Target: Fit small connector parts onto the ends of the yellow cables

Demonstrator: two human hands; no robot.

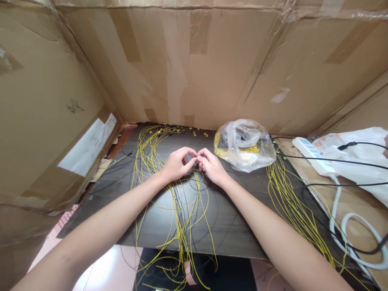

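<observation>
- Your left hand (pixel 178 163) and right hand (pixel 212 165) cover most of the small dark piece (pixel 195 157) pinched at your fingertips; it's too small to identify.
- Both your forearms run out of the picture at the bottom.
- Your left hand and forearm hide part of the yellow wires (pixel 183 238); some lower ends are cut off below.
- The crumpled clear bag (pixel 233 139) blurs its contents for you.
- You can't make out the tiny yellow bits (pixel 198 129) by the cardboard, nor read the white label (pixel 87 147).
- The white bag (pixel 366 178) and black cables (pixel 348 184) leave your view on the right.
</observation>
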